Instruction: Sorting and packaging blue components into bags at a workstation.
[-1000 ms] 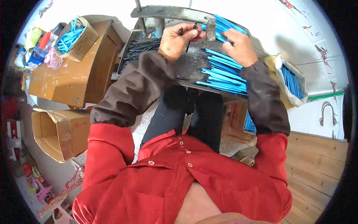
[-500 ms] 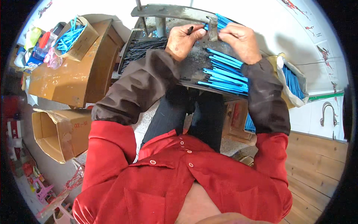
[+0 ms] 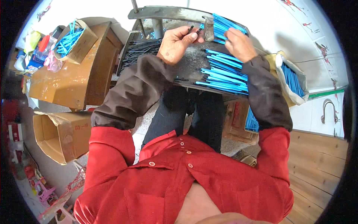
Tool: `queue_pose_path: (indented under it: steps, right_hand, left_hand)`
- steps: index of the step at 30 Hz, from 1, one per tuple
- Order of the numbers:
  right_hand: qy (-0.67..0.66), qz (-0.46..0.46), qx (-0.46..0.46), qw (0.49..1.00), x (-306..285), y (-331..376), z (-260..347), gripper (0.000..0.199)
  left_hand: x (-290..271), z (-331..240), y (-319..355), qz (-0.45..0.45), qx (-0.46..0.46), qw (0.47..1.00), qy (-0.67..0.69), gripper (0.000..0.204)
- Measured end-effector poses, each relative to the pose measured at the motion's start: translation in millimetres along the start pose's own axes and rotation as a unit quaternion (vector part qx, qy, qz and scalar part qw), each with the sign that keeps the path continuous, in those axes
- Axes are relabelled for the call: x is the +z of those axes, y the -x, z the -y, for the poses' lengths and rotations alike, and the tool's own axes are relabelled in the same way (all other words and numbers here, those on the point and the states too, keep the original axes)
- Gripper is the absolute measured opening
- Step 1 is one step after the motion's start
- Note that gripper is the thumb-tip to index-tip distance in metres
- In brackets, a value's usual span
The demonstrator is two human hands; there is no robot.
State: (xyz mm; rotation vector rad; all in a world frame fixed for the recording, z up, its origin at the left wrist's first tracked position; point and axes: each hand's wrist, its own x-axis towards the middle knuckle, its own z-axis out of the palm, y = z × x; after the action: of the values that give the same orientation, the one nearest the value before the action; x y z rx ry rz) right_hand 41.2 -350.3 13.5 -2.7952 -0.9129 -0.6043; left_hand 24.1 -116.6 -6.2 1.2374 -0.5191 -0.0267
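My left hand (image 3: 178, 44) is closed, thumb against fingers, with the short dark end of a thin black stick (image 3: 191, 28) poking up from its grip. Just right of it stands a worn metal post (image 3: 209, 30) on the dark worktable. My right hand (image 3: 239, 44) is on the post's other side, over the far blue sticks (image 3: 223, 24), its fingers curled; what they hold, if anything, is hidden. Nearer to me lies a spread of blue sticks with dark tips (image 3: 225, 76). Left of my left hand rests a pile of black sticks (image 3: 141, 50).
A metal bar (image 3: 167, 13) spans the table's back. On the right stands a bag of blue sticks (image 3: 292, 80). A brown cabinet (image 3: 61, 82) at left bears a carton of blue sticks (image 3: 76, 41); an open cardboard box (image 3: 65, 134) sits below.
My left hand has drawn back a little to the left from the post. My right hand has shifted slightly down, away from the post, with its fingers still curled.
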Motion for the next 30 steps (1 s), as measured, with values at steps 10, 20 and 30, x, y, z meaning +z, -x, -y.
queue_pose_path:
  steps: [10, 20, 30]
  right_hand:
    - [-0.435, -0.053, 0.163, 0.884, -15, -15, 56, 0.013]
    - [-0.252, -0.06, -0.035, 0.965, -27, -29, 39, 0.005]
    - [-0.215, 0.101, 0.005, 0.971, -20, -9, 6, 0.018]
  left_hand:
    - [0, 17, -11, -0.037, 0.027, 0.999, 0.021, 0.012]
    - [-2, 18, -15, -0.007, 0.026, 1.0, -0.014, 0.014]
    - [-1, 7, -5, -0.025, -0.051, 0.998, 0.001, 0.017]
